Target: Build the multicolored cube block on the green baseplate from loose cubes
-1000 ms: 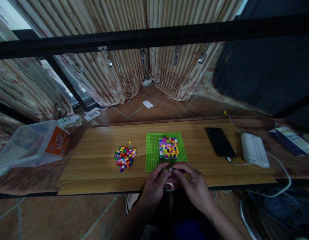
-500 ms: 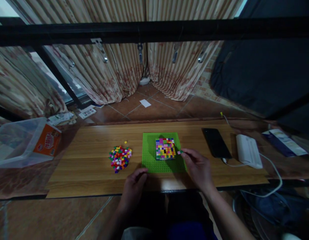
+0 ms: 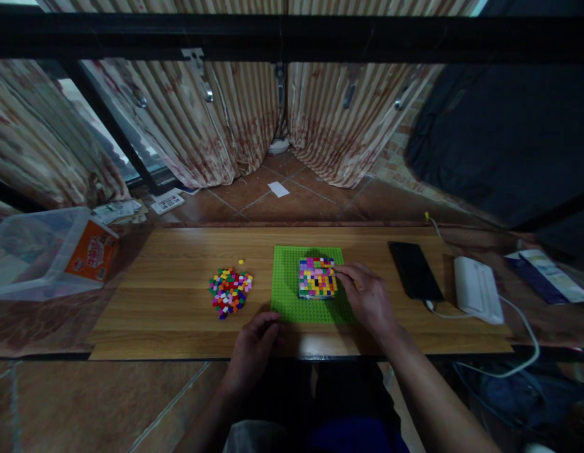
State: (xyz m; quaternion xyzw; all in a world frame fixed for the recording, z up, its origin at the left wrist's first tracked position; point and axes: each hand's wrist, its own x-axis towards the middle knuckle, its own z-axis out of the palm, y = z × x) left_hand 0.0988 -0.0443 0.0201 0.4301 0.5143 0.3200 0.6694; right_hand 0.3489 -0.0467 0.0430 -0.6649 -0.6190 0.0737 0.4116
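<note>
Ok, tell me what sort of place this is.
Probably a room in someone's home: long striped curtains, a brown tiled floor, and a wooden tabletop with a pile of small toy bricks.

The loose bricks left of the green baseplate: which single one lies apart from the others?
The yellow brick, just beyond the far edge of the pile; the others lie bunched together.

Black phone [image 3: 416, 272] – cable [image 3: 430, 306] plugged in, white device [image 3: 477, 289] alongside, striped curtains [image 3: 245, 119], clear bin [image 3: 37, 286]
</note>
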